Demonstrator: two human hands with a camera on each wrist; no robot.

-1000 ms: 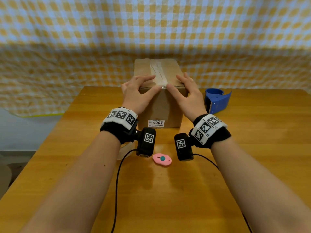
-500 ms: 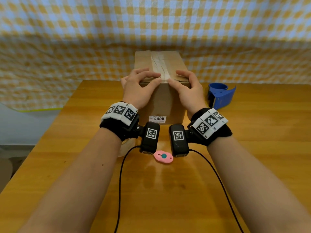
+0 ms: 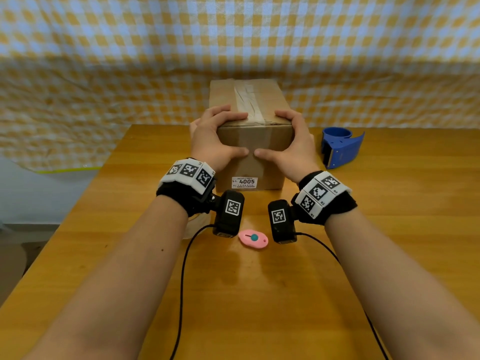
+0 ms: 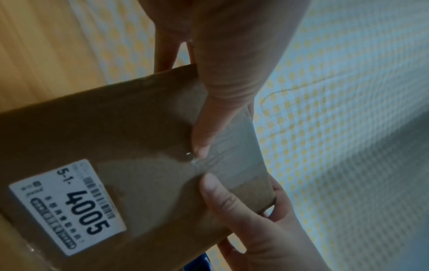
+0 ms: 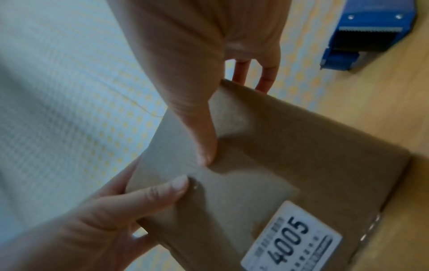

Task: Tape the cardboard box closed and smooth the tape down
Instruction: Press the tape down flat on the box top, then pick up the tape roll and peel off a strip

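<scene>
A brown cardboard box (image 3: pixel 275 141) stands at the table's far middle, flaps shut. Clear tape (image 3: pixel 245 100) runs along its top seam and down the near face. My left hand (image 3: pixel 218 139) grips the near left top corner, fingers curled over the top edge. My right hand (image 3: pixel 298 144) grips the near right corner the same way. Both thumbs press on the tape end on the near face, tips almost touching, above the white "4005" label (image 3: pixel 244 182). In the left wrist view the tape end (image 4: pixel 236 161) shows beside my left thumb. In the right wrist view the box (image 5: pixel 301 146) fills the lower right.
A blue tape dispenser (image 3: pixel 340 146) sits on the wooden table (image 3: pixel 389 229) right of the box. A small pink cutter (image 3: pixel 253 239) lies between my wrists. A yellow checked cloth (image 3: pixel 104 74) hangs behind the table. The table's left edge drops off near my left forearm.
Both hands slid from the box top toward its near edge. The thumbs came down over the edge onto the near face and now meet on the tape end.
</scene>
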